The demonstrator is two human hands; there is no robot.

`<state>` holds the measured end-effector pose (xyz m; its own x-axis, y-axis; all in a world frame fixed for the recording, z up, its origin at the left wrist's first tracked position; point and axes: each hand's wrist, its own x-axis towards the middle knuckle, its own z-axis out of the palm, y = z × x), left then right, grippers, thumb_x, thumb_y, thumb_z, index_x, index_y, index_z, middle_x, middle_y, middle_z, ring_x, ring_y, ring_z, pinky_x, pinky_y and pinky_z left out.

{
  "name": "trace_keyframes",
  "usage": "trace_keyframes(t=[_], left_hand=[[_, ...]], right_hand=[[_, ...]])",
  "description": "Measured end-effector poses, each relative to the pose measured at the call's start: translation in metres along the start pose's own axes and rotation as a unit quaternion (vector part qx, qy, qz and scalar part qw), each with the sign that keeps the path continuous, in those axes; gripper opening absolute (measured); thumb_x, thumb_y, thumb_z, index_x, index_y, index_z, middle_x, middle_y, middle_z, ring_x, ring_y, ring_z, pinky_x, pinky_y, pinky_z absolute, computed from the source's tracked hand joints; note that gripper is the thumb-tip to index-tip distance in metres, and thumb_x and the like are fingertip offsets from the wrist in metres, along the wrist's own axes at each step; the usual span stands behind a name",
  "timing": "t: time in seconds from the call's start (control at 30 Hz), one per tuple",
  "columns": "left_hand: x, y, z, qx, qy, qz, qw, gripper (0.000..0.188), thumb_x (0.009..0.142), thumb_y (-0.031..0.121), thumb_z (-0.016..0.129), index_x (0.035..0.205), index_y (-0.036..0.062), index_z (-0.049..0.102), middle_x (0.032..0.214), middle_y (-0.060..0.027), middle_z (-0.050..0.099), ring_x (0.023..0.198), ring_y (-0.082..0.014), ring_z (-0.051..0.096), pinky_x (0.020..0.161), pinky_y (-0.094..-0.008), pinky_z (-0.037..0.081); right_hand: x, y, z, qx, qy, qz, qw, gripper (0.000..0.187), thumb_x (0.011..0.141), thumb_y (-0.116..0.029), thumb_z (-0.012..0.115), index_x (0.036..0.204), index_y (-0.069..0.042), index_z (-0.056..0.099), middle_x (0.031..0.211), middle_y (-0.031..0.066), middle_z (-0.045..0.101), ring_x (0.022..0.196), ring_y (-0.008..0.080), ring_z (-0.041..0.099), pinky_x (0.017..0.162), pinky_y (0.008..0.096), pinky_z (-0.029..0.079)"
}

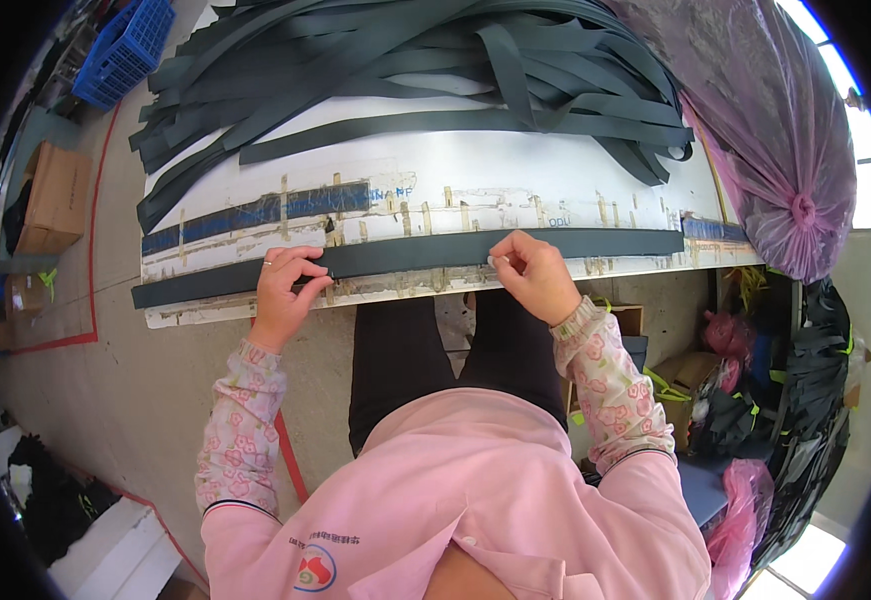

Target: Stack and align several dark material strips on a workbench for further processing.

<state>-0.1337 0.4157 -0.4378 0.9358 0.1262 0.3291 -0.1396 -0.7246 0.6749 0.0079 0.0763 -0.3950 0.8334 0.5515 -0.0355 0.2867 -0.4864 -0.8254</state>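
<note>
strip (410, 256): on table (475, 165), near edge | heap of strips (405, 45): behind it | bag (775, 130): right of heap

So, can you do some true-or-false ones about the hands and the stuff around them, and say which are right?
1. The bare left hand and bare right hand are both at one long, flat, dark grey strip. True.
2. The open-sided blue plastic crate is at the picture's lower right. False: it's at the upper left.
3. A tangled pile of dark grey strips lies beyond the hands. True.
4. The sleeve cuffs are plain green. False: they're pale with pink flowers.
</note>
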Motion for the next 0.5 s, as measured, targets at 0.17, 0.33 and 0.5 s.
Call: trace_keyframes(t=[0.17, 0.33, 0.5], left_hand=[[-0.001, 0.0, 0.002, 0.006, -0.002, -0.008, 1.0, 0.013, 0.071, 0.006, 0.079, 0.081, 0.007, 0.071, 0.105, -0.0068, 0.071, 0.098, -0.0275, 0.058, 0.087, -0.0371, 0.046], [-0.002, 0.001, 0.0, 0.009, -0.011, -0.011, 1.0, 0.014, 0.071, 0.006, 0.079, 0.081, 0.0071, 0.07, 0.106, -0.007, 0.071, 0.098, -0.0274, 0.057, 0.087, -0.0371, 0.046], [-0.002, 0.0, 0.001, 0.012, -0.009, -0.011, 1.0, 0.014, 0.071, 0.006, 0.08, 0.081, 0.0071, 0.07, 0.106, -0.0076, 0.071, 0.098, -0.0275, 0.057, 0.087, -0.0369, 0.046]], right_hand=[[-0.003, 0.009, 0.006, -0.052, 0.028, -0.056, 0.997, 0.005, 0.083, -0.005, 0.065, 0.086, -0.002, 0.063, 0.067, 0.0105, 0.061, 0.06, 0.0226, 0.058, 0.058, 0.0343, 0.047], [-0.004, 0.013, 0.012, -0.053, 0.052, -0.044, 0.996, 0.003, 0.083, -0.006, 0.065, 0.085, -0.005, 0.064, 0.066, 0.0078, 0.061, 0.063, 0.024, 0.057, 0.062, 0.0372, 0.048], [-0.003, 0.014, 0.014, -0.063, 0.069, -0.065, 0.994, 0.003, 0.082, -0.007, 0.066, 0.083, -0.006, 0.063, 0.064, 0.0073, 0.06, 0.062, 0.026, 0.056, 0.069, 0.038, 0.048]])
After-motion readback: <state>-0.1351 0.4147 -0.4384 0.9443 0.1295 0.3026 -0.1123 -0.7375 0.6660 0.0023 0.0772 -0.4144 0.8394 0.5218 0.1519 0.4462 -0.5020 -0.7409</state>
